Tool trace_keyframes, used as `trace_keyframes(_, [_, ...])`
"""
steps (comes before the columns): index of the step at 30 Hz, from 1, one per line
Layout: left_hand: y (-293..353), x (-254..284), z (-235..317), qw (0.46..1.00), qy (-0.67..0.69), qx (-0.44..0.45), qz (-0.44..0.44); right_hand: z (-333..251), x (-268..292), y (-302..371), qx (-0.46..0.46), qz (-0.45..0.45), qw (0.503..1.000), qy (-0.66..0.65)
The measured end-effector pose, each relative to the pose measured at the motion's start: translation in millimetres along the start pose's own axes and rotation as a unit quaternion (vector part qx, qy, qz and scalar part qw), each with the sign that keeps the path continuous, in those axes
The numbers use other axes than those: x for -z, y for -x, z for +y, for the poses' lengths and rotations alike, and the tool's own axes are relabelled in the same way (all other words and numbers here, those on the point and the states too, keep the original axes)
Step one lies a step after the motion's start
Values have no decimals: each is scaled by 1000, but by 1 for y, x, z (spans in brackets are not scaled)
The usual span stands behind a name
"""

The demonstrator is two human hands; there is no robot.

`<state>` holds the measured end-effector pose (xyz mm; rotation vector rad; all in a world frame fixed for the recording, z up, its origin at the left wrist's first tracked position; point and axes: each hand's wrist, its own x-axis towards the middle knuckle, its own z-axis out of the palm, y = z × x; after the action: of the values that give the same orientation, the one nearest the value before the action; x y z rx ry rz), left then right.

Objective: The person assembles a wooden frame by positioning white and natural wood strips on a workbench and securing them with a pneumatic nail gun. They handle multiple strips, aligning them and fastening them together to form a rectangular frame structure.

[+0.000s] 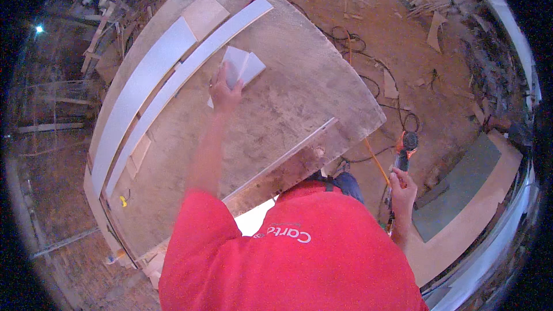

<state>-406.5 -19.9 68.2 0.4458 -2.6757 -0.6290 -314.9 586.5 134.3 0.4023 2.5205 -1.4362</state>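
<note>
from where i stand: person in a red shirt [288, 259] at a broad, dusty table [305, 89], both arms out.

white piece [235, 62] is on the table, just right of the narrower of two long curved strips [193, 64]. a second pale piece [252, 68] lies right against it; whether the two are joined, cannot tell.

handling, my judgement: best to keep the white piece steady and its edges off the curved strip, fingertips clear of any edge to be worked. the power tool [402, 158] is better held out past the table's edge, as now, until the piece sits firm. worth minding the orange cord [377, 164] and the dark cable [371, 80] on the floor too; either could snag a foot or the tool.

hands:
- left hand [226, 93]: part-closed on the white piece's near left side, fingers up along the edge, thumb near the lower corner. reads as a grasp, though some blur; how hard it grips, cannot tell.
- right hand [403, 186]: curled round the power tool, off the table to the right. tool is black with orange, rounded head upward; exact kind unclear. finger on a switch or not, cannot see.
</note>
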Motion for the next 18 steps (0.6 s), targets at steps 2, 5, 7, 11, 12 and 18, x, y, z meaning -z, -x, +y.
trace_keyframes(2, [0, 8, 32, 970, 228, 51, 63, -1, -7, -6, 14, -10, 1000, -7])
trace_keyframes(5, [-7, 30, 115, 843, 493, 215, -18, -6, -16, -17, 19, -18, 1000, 9])
trace_keyframes(7, [-2, 26, 122, 665, 694, 254, -110, -26, -22, -23, 5, -28, 1000, 1])
trace_keyframes(11, [0, 7, 167, 569, 740, 316, -172, -51, -35, -29, 14, -30, 998, -49])
trace_keyframes(12, [4, -10, 160, 605, 699, 333, -186, -52, -35, -31, 20, -33, 998, -50])
trace_keyframes(18, [4, -61, 182, 835, 399, 326, -195, -52, -33, -20, -15, -23, 999, -28])
